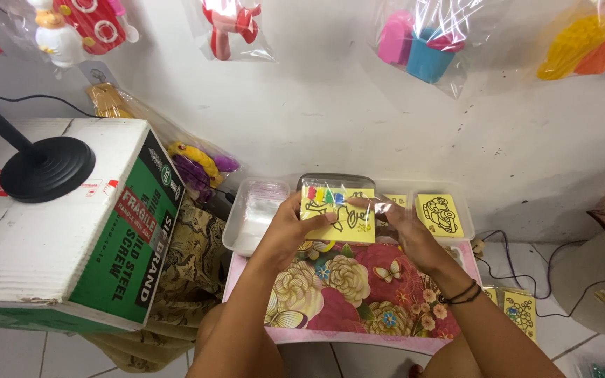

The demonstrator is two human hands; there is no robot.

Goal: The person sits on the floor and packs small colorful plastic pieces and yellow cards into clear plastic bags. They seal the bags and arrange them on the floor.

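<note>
While left hand point(290, 225) steadies yellow picture card point(341, 217), right hand point(399, 222) pinches clear sleeve point(337, 190) (both grips clamped) over floral worktop point(358, 287).

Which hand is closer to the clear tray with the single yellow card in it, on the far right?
The right hand. It sits just left of that clear tray, pinching the yellow card's plastic sleeve. The left hand holds the sleeve's other edge, farther away.

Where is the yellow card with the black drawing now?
In the head view the yellow card is at centre, held by the left hand and right hand, above the floral table.
</note>
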